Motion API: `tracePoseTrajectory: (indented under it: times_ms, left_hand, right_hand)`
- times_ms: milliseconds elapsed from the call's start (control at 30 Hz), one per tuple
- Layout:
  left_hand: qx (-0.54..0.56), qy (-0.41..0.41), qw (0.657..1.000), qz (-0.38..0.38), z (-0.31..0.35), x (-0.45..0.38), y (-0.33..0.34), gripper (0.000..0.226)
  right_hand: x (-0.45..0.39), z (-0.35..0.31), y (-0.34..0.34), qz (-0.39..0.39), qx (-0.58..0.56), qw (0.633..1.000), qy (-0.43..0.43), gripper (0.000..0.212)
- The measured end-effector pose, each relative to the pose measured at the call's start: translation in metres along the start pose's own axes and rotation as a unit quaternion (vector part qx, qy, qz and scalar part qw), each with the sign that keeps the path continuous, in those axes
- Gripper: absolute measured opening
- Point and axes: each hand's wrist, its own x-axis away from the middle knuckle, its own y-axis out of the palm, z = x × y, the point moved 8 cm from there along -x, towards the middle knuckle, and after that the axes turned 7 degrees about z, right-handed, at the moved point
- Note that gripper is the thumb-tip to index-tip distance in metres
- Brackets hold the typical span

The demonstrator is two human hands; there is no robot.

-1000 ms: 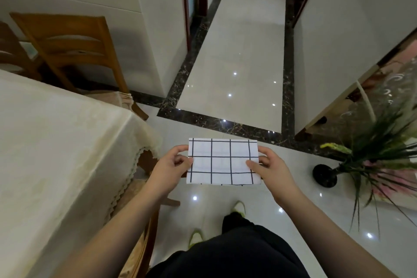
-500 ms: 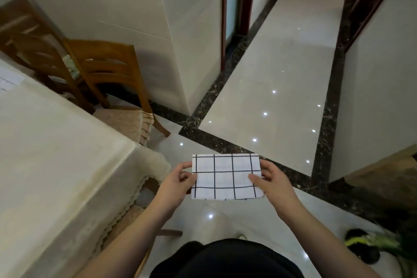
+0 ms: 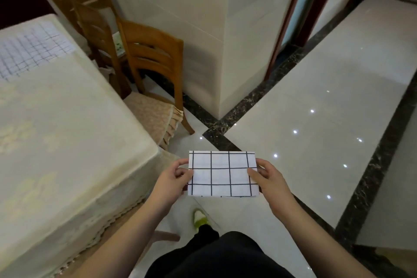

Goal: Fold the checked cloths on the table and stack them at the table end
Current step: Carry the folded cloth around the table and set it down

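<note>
Held cloth: a white cloth with a thin black check, folded into a small flat rectangle (image 3: 223, 174), is held in the air in front of the person's body, above the glossy pale tiled floor (image 3: 316, 133) and just off the near corner of the counter.
Left hand: the left hand (image 3: 172, 179) pinches the cloth's left short edge, thumb on top; the other fingers are under the fabric, so they read as clamped on the cloth.
Right hand: the right hand (image 3: 268, 179) pinches the right short edge the same way, thumb (image 3: 252, 172) lying on the top face, fingers closed on the cloth.
Why held so: a grip at both ends probably keeps the layers taut and level, so the folds do not slip open while it is carried.
Cloth's look: edges line up cleanly and the top face is smooth; a sliver of a lower layer shows along the near edge, so it seems to be several layers thick.
Counter: a counter under a cream patterned tablecloth with a lace hem (image 3: 67, 142) lies to the left.
Other cloth: a second white checked cloth (image 3: 29, 49) lies spread flat at the counter's far end, apparently still unfolded.
Chairs: two wooden slat-back chairs (image 3: 153, 56) stand beside the counter's far side.
Judgement: folding of this piece looks finished; setting it down at the table end seems to be what remains.
</note>
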Motion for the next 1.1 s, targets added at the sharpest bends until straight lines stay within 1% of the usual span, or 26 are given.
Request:
tracePoseTrajectory:
  times_ms: [233, 333, 533, 700, 800, 1000, 1100]
  left_hand:
    - [0.05, -0.018, 0.997, 0.063, 0.017, -0.067, -0.049, 0.026]
    - [0.047, -0.013, 0.996, 0.08, 0.027, -0.092, -0.071, 0.026]
    - [0.062, -0.002, 0.992, 0.114, 0.048, -0.132, -0.107, 0.024]
    - [0.1, -0.029, 0.981, 0.162, 0.049, -0.16, -0.115, 0.025]
    - [0.12, -0.046, 0.973, 0.191, 0.049, -0.178, -0.115, 0.025]
    - [0.152, -0.081, 0.946, 0.273, 0.06, -0.211, -0.115, 0.023]
    - [0.178, -0.095, 0.929, 0.31, 0.066, -0.218, -0.112, 0.022]
  right_hand:
    - [-0.072, -0.041, 0.069, -0.049, 0.032, 0.998, 0.007, 0.03]
    - [-0.095, -0.055, 0.094, -0.064, 0.042, 0.997, 0.01, 0.034]
    - [-0.142, -0.09, 0.144, -0.107, 0.076, 0.991, -0.012, 0.032]
    - [-0.188, -0.122, 0.176, -0.147, 0.12, 0.981, -0.041, 0.035]
    - [-0.221, -0.134, 0.194, -0.179, 0.128, 0.975, -0.035, 0.033]
    - [-0.29, -0.163, 0.238, -0.272, 0.169, 0.947, -0.03, 0.031]
    - [-0.316, -0.175, 0.262, -0.324, 0.196, 0.925, -0.028, 0.03]
